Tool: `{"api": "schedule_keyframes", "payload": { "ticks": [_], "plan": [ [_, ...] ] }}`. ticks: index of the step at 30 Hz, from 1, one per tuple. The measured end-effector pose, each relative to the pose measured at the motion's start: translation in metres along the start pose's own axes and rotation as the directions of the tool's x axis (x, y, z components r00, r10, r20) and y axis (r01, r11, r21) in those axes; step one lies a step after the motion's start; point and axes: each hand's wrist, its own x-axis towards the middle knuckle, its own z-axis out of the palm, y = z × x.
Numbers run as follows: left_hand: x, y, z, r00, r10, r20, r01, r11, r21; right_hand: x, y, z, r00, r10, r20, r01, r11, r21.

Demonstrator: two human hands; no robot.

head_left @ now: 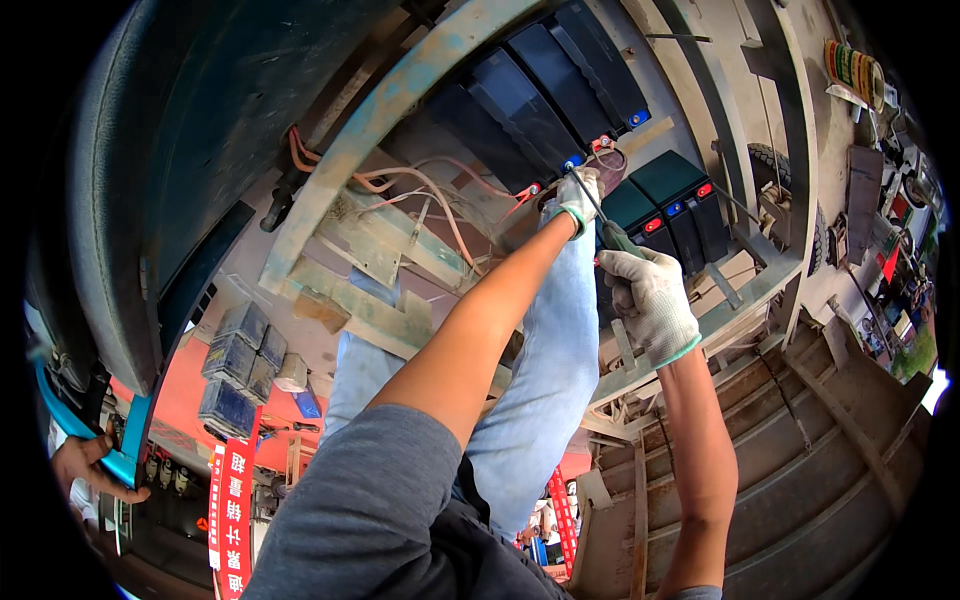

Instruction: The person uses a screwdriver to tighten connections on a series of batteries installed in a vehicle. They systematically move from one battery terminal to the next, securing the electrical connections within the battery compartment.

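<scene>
My right hand [652, 305], in a pale knit glove with a green cuff, is closed around the handle of a screwdriver [614, 237]. Its dark shaft slants up and left to a blue terminal [572, 162] on one of the black batteries [520, 100]. Right beside that terminal is my left hand [582, 195], gloved too, its fingers bent together around something too small to make out. A red terminal [534, 189] with a cable sits to its left. More dark batteries [665, 185] with red and blue terminals stand to the right.
A worn metal frame [400, 85] surrounds the batteries. Pinkish cables [435, 185] run across at the left. Several dusty grey blocks [240, 355] are stacked at lower left. Another person's hand [90, 465] rests on a turquoise bar [133, 430]. A slatted metal bed [780, 450] lies at lower right.
</scene>
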Motion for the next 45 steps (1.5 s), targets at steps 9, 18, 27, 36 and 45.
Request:
{"api": "schedule_keyframes", "payload": {
  "ticks": [9,18,27,36,45],
  "plan": [
    [-0.108,0.029,-0.078,0.767,-0.222,0.602,0.402,0.898,-0.181,-0.074,0.005,-0.018,0.966,-0.233,0.107,0.253,0.938,-0.236],
    [-0.301,0.169,-0.167,0.935,-0.05,0.351,-0.083,0.932,0.353,-0.181,-0.001,0.043,0.297,-0.948,-0.112,0.924,0.315,-0.218],
    [-0.446,0.269,-0.261,0.916,0.323,0.238,-0.401,0.734,0.547,-0.233,-0.144,0.199,-0.256,-0.952,0.168,0.896,-0.299,-0.328],
    [-0.545,0.323,-0.305,0.76,0.646,0.073,-0.589,0.638,0.495,-0.207,-0.234,0.256,-0.344,-0.873,0.345,0.384,-0.466,-0.797],
    [-0.531,0.428,-0.314,0.431,0.873,-0.227,-0.73,0.485,0.481,-0.296,-0.087,0.364,-0.579,-0.445,0.683,0.527,-0.843,-0.102]
  ]
}}
